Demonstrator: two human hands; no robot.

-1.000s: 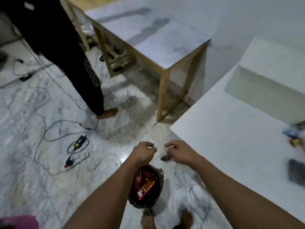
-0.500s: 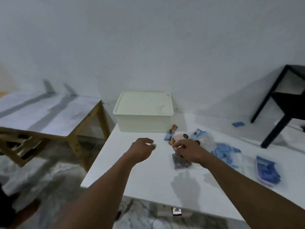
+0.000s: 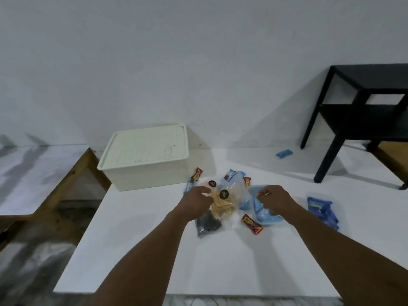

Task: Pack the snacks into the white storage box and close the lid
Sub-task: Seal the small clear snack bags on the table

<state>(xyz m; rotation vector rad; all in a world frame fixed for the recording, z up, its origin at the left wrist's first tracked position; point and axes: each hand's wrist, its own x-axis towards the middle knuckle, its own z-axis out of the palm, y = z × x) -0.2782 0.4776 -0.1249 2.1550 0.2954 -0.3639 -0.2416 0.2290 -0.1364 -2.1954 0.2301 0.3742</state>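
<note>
The white storage box (image 3: 143, 171) stands at the table's far left with its lid (image 3: 145, 146) on. In front of it to the right lies a pile of snacks: clear bags of yellowish biscuits (image 3: 221, 205), a dark bag (image 3: 207, 225), a red bar (image 3: 251, 224), light blue packets (image 3: 268, 216) and another bar (image 3: 194, 178) beside the box. My left hand (image 3: 196, 200) hovers over the pile's left side, fingers curled, touching the biscuit bag. My right hand (image 3: 276, 200) is over the blue packets with its fingertips pinched together.
A dark blue pack (image 3: 322, 212) lies right of the pile and a small blue packet (image 3: 283, 153) further back. A black side table (image 3: 362, 120) stands at the far right. A wooden-framed table (image 3: 33, 173) is on the left, across a gap. The white table (image 3: 136, 250) ends near me.
The view swung up from the floor to the table. Both hands moved forward over the snack pile and spread apart.
</note>
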